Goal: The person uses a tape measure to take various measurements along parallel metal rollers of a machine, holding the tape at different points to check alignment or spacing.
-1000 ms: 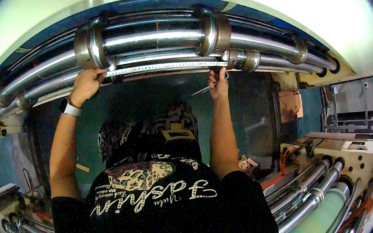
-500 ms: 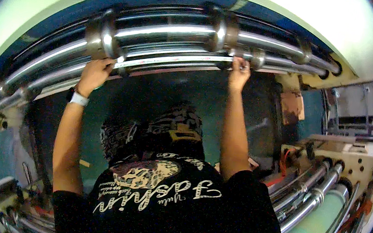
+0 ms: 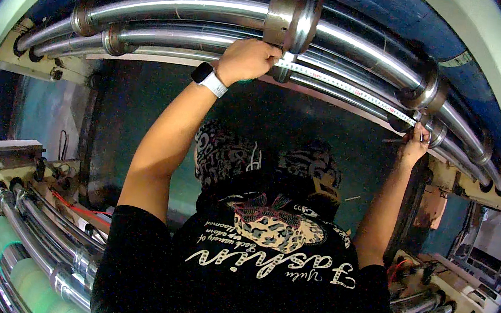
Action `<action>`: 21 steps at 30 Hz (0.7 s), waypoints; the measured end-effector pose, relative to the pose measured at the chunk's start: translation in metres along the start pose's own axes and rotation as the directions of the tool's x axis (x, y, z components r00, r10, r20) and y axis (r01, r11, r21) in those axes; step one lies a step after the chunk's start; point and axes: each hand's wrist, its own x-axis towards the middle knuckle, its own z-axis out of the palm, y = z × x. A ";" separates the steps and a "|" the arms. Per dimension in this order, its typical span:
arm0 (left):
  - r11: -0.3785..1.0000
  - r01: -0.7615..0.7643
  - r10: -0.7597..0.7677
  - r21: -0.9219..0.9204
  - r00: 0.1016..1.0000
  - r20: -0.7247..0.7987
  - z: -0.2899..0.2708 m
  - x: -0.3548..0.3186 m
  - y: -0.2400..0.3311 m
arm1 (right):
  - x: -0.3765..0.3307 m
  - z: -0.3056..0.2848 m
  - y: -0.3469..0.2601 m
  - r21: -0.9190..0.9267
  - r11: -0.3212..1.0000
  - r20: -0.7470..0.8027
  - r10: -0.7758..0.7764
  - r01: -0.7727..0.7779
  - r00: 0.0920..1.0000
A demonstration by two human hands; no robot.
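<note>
A measuring tape (image 3: 349, 90) is stretched along the underside of the bundle of polished steel rollers (image 3: 187, 8) overhead, its long axis running from the upper middle of the view down toward the right, following the curve of the rollers. Both arms are raised and reach up and away from the body, one hand at each end of the tape, so neither is nearer than the other. The left hand (image 3: 246, 61), with a dark watch on a white strap (image 3: 209, 79) at the wrist, is curled into a loose fist just below the wide bronze-coloured collar (image 3: 293, 15) and pins the tape's near end against the roller there. The right hand (image 3: 415, 145) is stretched further out, arm nearly straight, fingers pinched shut on the tape's far end beside a smaller collar (image 3: 429, 88) (a thin pale stick, perhaps a pencil, seems to jut from it, though it is too small to be sure). More rollers (image 3: 52, 245) lie low on both sides
</note>
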 end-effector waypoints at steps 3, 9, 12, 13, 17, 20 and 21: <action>1.000 0.012 -0.013 0.022 0.999 0.033 -0.002 0.001 0.001 | -0.003 0.006 -0.004 0.028 0.999 -0.045 0.019 -0.017 0.999; 1.000 0.009 -0.009 0.001 1.000 0.012 0.000 0.002 -0.001 | -0.001 0.006 0.000 -0.017 1.000 -0.088 0.003 -0.005 0.996; 1.000 0.001 -0.001 -0.021 1.000 -0.002 0.001 0.002 -0.002 | 0.002 0.002 0.003 -0.006 1.000 -0.098 0.008 -0.008 0.995; 1.000 0.004 -0.004 -0.025 1.000 0.004 0.001 0.001 -0.002 | 0.003 0.001 0.004 -0.014 0.999 -0.083 -0.032 0.031 0.996; 1.000 0.003 -0.003 -0.023 1.000 0.004 0.001 0.002 -0.002 | 0.005 -0.001 0.006 -0.047 0.998 -0.087 -0.051 0.047 0.995; 1.000 0.019 -0.018 -0.014 1.000 0.021 0.002 0.002 -0.002 | 0.005 -0.001 0.005 -0.030 0.998 -0.058 -0.064 0.062 0.996; 1.000 0.021 -0.021 -0.019 1.000 0.023 0.002 0.002 -0.002 | 0.004 0.000 0.004 -0.025 0.999 -0.075 -0.035 0.034 0.997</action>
